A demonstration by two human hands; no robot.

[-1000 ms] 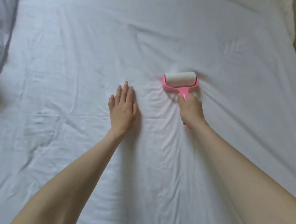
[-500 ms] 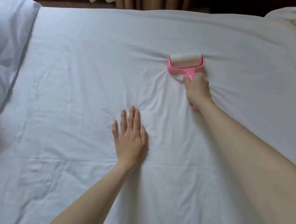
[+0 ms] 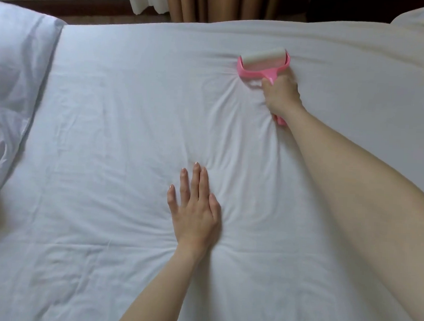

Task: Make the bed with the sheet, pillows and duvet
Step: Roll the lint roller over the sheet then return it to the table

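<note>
Head view: your right hand (image 3: 282, 96) is reached out far across the sheet (image 3: 124, 120), fingers curled around the pink handle of the lint roller (image 3: 263, 63). The roller's white drum lies on the sheet near the far edge of the bed, and the handle's end sticks out below your wrist. The fabric bunches into creases that fan out from the roller head. Your left hand (image 3: 194, 209) lies flat, palm down, on the sheet nearer to you, fingers straight and slightly spread, holding nothing; wrinkles fan out around it too. The sheet covers the whole mattress, creased in the near part. A white pillow (image 3: 10, 93) sits at the left edge. More white bedding (image 3: 423, 22) is bunched at the top right corner. Curtains (image 3: 186, 0) hang beyond the bed.
</note>
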